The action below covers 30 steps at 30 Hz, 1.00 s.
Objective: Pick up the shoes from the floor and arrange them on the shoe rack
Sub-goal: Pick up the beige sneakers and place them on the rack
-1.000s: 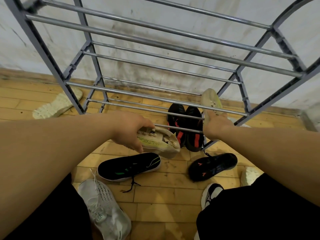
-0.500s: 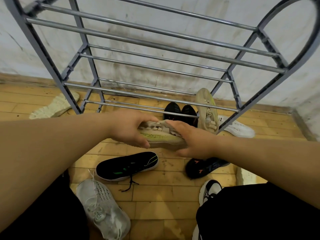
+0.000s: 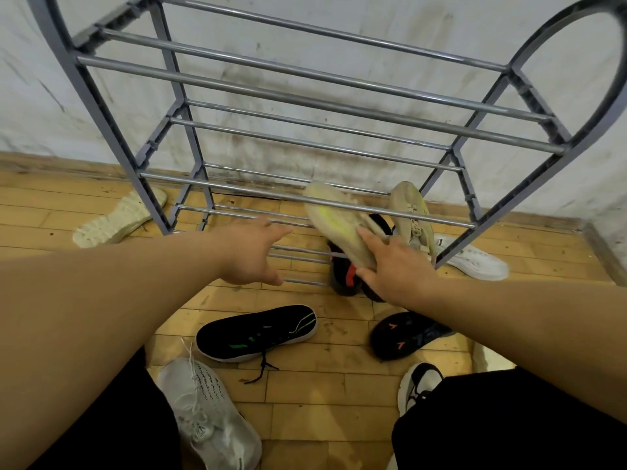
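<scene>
The left hand [image 3: 252, 254] and right hand [image 3: 395, 271] are bare, like both forearms [image 3: 118, 300], and plain black fabric covers the left leg [image 3: 84, 432] and right leg [image 3: 509, 425] at the near edge.

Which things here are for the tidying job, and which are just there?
Job: shoe rack, beige shoe in the right hand, black sneaker, white sneaker.
Just there: stained wall, skirting board, wooden floor.

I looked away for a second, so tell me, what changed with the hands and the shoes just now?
The left hand let go of the beige shoe; the right hand took it and lifted it to the shoe rack, beside its mate. The mate, the black pair and the shoes on the floor stayed put.
</scene>
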### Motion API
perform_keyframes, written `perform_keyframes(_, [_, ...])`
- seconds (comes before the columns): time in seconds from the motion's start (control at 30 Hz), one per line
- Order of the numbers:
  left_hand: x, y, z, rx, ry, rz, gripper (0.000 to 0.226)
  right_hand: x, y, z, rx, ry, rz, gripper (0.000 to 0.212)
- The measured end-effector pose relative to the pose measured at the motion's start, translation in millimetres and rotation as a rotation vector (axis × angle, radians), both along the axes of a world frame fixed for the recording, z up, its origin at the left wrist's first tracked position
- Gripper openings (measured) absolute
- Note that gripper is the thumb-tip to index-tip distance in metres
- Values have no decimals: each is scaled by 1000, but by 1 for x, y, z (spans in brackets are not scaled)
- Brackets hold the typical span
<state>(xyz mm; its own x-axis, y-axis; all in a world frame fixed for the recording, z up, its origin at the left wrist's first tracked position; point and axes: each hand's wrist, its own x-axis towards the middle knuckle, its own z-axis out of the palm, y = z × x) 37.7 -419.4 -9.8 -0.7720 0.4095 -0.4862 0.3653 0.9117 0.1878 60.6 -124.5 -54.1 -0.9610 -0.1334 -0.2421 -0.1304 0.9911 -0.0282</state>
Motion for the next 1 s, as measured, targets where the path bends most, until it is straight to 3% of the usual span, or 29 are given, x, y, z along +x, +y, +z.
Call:
perform_keyframes(0.17, [5,-18,-3,-10,-60,33,95,-55,-1,-11,10,9,-233,74])
perform_keyframes(0.27, [4,-26,-2,9,-103,67,93,-78,-8,-10,-64,-122,-320,74])
perform_keyframes(0.43, [2,-36,-1,40,-135,84,91,-72,-34,-10,98,-251,-75,70])
perform_keyframes(1.0, [4,-29,2,64,-118,62,89,-40,-17,3,126,-226,1,53])
